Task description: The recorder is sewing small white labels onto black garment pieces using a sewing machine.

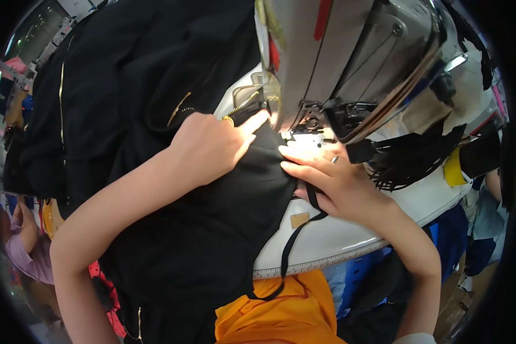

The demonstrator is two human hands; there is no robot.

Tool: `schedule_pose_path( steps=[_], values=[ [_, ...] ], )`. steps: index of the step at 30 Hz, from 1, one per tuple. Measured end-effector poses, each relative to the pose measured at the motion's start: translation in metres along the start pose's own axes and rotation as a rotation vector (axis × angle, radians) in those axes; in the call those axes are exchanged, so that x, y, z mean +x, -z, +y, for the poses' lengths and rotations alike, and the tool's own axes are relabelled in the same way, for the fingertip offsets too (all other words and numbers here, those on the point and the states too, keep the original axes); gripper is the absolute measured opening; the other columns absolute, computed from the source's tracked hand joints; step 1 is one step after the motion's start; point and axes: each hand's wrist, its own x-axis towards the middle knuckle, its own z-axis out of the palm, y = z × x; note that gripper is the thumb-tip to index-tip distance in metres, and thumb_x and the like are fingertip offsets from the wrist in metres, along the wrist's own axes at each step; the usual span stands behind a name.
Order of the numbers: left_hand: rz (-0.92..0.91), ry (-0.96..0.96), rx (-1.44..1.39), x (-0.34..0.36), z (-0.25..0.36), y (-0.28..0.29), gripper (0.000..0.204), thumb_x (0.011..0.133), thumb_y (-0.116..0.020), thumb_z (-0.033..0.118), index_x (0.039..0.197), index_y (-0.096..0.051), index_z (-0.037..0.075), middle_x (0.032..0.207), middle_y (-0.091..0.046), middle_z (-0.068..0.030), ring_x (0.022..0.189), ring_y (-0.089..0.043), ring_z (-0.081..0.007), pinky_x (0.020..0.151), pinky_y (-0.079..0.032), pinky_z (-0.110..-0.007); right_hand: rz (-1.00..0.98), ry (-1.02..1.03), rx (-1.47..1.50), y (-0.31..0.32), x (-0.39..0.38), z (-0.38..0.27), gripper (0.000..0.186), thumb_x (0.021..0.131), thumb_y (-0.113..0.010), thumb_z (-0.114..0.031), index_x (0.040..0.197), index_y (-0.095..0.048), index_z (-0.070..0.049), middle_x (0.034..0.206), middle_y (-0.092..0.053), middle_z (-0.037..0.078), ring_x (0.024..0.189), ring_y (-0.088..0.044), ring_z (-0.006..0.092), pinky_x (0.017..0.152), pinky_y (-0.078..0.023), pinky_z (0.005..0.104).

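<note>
A sewing machine [304, 51] lights the edge of black zippered cloth [206, 235] at its presser foot [289, 135]. My left hand [209, 149] lies on the cloth left of the foot, index finger stretched out near a gold-toothed zipper [241, 104] and other fingers partly bent. My right hand [344, 183], wearing a silver ring, grips the cloth's edge just right of and below the foot, fingertips on top and thumb lower down. A narrow black strip [293, 241] hangs from under that hand.
The white worktable [350, 229] has a measuring tape along its front edge. Black strips [395, 166] and a yellow object [454, 169] sit at right. Orange cloth [275, 304] is below the table edge. Another person in a lilac top [28, 246] is at far left.
</note>
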Motion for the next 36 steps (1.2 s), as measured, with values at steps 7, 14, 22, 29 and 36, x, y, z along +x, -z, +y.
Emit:
schedule_pose_path(
  steps=[7,14,22,29,36],
  values=[
    [0.248,-0.325,0.190,0.014,-0.007,-0.008,0.036,0.076,-0.059,0.009,0.110,-0.064,-0.004,0.114,-0.064,-0.0115,0.121,-0.054,-0.0235,0.099,-0.044,-0.031,0.044,0.106,-0.132,-0.015,-0.007,-0.006,0.037,0.087,-0.064,-0.018,0.123,-0.066,-0.018,0.135,-0.059,-0.001,0.121,-0.055,0.0135,0.100,-0.037,0.0354],
    [0.349,-0.271,0.055,0.009,-0.009,-0.023,0.034,0.082,-0.057,0.012,0.111,-0.064,-0.002,0.117,-0.063,-0.0115,0.118,-0.056,-0.0231,0.095,-0.045,-0.034,0.014,0.065,-0.016,-0.012,-0.011,-0.006,0.038,0.087,-0.064,-0.018,0.125,-0.065,-0.016,0.136,-0.058,0.001,0.123,-0.055,0.0160,0.105,-0.035,0.0370],
    [0.280,-0.274,-0.136,0.012,-0.015,-0.019,0.027,0.072,-0.060,0.005,0.098,-0.064,0.001,0.107,-0.064,-0.0127,0.109,-0.056,-0.0299,0.092,-0.045,-0.039,-0.149,0.095,0.148,-0.007,-0.025,-0.011,0.058,0.080,-0.059,-0.005,0.137,-0.054,-0.016,0.148,-0.048,0.005,0.135,-0.047,0.0185,0.104,-0.036,0.0368],
    [0.181,-0.175,-0.077,0.010,-0.013,-0.019,0.030,0.063,-0.058,-0.004,0.092,-0.065,-0.005,0.100,-0.063,-0.0203,0.103,-0.058,-0.0395,0.095,-0.045,-0.046,0.514,-0.504,-0.105,0.053,-0.082,0.018,0.016,0.082,-0.064,-0.004,0.097,-0.070,-0.005,0.095,-0.067,0.008,0.078,-0.067,0.0250,0.065,-0.053,0.0364],
    [-0.156,-0.023,-0.132,0.005,-0.004,0.008,0.046,0.073,-0.056,-0.006,0.118,-0.059,-0.002,0.096,-0.063,-0.0170,0.100,-0.057,-0.0348,0.090,-0.044,-0.044,0.451,-0.483,-0.424,0.048,-0.071,0.095,0.011,0.087,-0.067,-0.014,0.096,-0.068,-0.008,0.098,-0.068,0.007,0.075,-0.067,0.0250,0.066,-0.053,0.0346]
  ],
)
